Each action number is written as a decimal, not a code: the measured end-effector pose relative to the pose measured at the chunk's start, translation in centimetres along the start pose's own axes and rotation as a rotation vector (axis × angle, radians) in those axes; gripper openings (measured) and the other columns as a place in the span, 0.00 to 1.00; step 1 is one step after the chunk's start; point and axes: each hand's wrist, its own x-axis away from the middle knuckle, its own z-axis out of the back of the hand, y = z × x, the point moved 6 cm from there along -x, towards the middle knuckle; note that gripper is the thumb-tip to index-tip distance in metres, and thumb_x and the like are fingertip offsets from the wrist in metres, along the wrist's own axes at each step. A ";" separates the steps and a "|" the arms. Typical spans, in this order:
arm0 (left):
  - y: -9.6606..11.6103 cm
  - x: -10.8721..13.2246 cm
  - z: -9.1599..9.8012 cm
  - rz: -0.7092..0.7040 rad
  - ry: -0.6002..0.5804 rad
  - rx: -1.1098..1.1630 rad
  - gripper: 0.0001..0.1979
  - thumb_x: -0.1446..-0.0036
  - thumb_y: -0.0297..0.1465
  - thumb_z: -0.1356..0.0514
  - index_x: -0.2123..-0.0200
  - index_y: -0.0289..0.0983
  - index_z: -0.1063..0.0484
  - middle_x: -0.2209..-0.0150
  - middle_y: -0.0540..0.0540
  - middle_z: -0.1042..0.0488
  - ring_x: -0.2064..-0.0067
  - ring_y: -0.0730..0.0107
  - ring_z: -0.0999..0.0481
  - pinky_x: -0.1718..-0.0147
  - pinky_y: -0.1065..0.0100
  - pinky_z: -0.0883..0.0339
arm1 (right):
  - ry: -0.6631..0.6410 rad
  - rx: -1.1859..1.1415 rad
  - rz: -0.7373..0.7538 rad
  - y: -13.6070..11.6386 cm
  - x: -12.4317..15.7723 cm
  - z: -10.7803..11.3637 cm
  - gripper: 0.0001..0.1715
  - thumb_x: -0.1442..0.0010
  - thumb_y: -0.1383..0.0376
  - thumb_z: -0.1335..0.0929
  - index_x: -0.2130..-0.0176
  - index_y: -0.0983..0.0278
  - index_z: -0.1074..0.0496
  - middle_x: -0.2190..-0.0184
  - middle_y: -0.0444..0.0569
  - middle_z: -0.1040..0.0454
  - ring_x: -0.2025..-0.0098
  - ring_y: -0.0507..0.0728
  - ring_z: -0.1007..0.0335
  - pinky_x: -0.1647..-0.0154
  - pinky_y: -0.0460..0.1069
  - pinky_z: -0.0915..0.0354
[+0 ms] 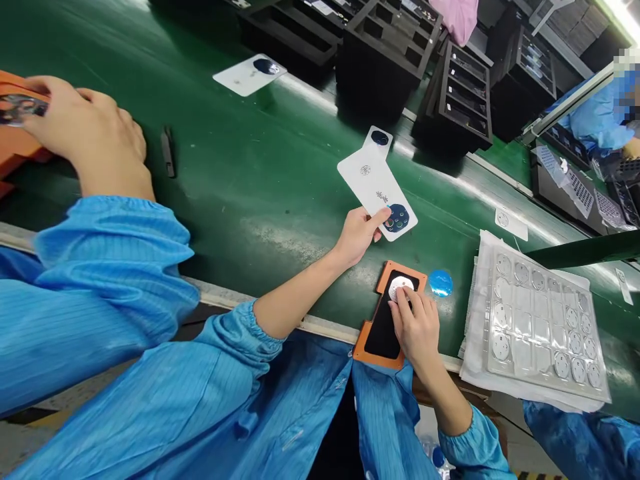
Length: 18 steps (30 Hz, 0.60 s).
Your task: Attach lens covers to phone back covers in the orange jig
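R hand over jig; blue disc adj.

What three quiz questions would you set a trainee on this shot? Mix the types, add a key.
1. Multiple choice: what does the person's left hand hold?
a) a clear tray
b) a white panel with a dark round area
c) a dark hand tool

2. True or false: the blue disc lies inside the clear tray.

3. Fill in: over the black inset of the orange fixture, the right hand touches a round piece whose colour is ____.

Key: 1 b; 2 false, the blue disc lies on the green worktop beside the orange fixture; 3 white.
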 end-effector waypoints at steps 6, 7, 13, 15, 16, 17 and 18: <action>0.4 0.9 -1.0 -0.019 -0.064 -0.044 0.20 0.59 0.38 0.24 0.69 0.29 0.21 0.68 0.42 0.21 0.68 0.66 0.22 0.78 0.72 0.32 | -0.013 -0.126 -0.085 0.4 -1.4 1.0 0.13 0.31 0.66 0.34 0.49 0.61 0.26 0.53 0.55 0.21 0.56 0.62 0.26 0.56 0.57 0.32; 0.3 1.2 -1.3 -0.007 -0.088 -0.053 0.20 0.58 0.39 0.24 0.68 0.29 0.21 0.68 0.41 0.20 0.67 0.64 0.20 0.76 0.71 0.29 | 0.013 -0.188 -0.111 0.7 -2.1 1.5 0.12 0.31 0.66 0.35 0.50 0.61 0.25 0.55 0.54 0.21 0.56 0.61 0.25 0.56 0.56 0.31; -0.9 3.4 -3.6 0.006 -0.292 -0.127 0.27 0.45 0.52 0.33 0.63 0.30 0.19 0.63 0.40 0.18 0.64 0.61 0.17 0.65 0.64 0.19 | 0.303 -0.452 -0.357 3.5 -7.1 3.8 0.07 0.32 0.63 0.34 0.60 0.62 0.26 0.63 0.50 0.23 0.62 0.55 0.25 0.61 0.51 0.28; -1.1 4.0 -4.1 -0.040 -0.333 -0.144 0.28 0.42 0.53 0.36 0.60 0.31 0.18 0.60 0.39 0.18 0.59 0.58 0.17 0.60 0.62 0.19 | 0.353 -0.489 -0.418 4.1 -8.2 3.6 0.07 0.33 0.62 0.33 0.63 0.62 0.26 0.64 0.49 0.24 0.62 0.55 0.26 0.60 0.51 0.27; -1.1 4.2 -4.2 -0.073 -0.344 -0.150 0.28 0.41 0.53 0.38 0.58 0.31 0.18 0.58 0.39 0.18 0.56 0.56 0.17 0.58 0.61 0.19 | 0.366 -0.506 -0.445 4.3 -8.6 3.4 0.08 0.34 0.62 0.32 0.64 0.62 0.26 0.64 0.49 0.24 0.62 0.55 0.26 0.60 0.51 0.27; -1.1 4.4 -4.3 -0.111 -0.349 -0.156 0.29 0.40 0.53 0.39 0.56 0.32 0.19 0.56 0.39 0.18 0.54 0.55 0.17 0.56 0.60 0.20 | 0.374 -0.526 -0.465 4.5 -8.8 3.2 0.08 0.35 0.61 0.32 0.65 0.62 0.26 0.65 0.49 0.24 0.62 0.55 0.26 0.60 0.51 0.27; -1.0 4.5 -4.3 -0.145 -0.353 -0.165 0.29 0.39 0.53 0.40 0.55 0.32 0.19 0.54 0.38 0.18 0.52 0.54 0.18 0.55 0.60 0.20 | 0.384 -0.547 -0.481 4.6 -8.9 2.9 0.08 0.35 0.61 0.31 0.66 0.62 0.25 0.65 0.48 0.24 0.62 0.55 0.26 0.60 0.51 0.27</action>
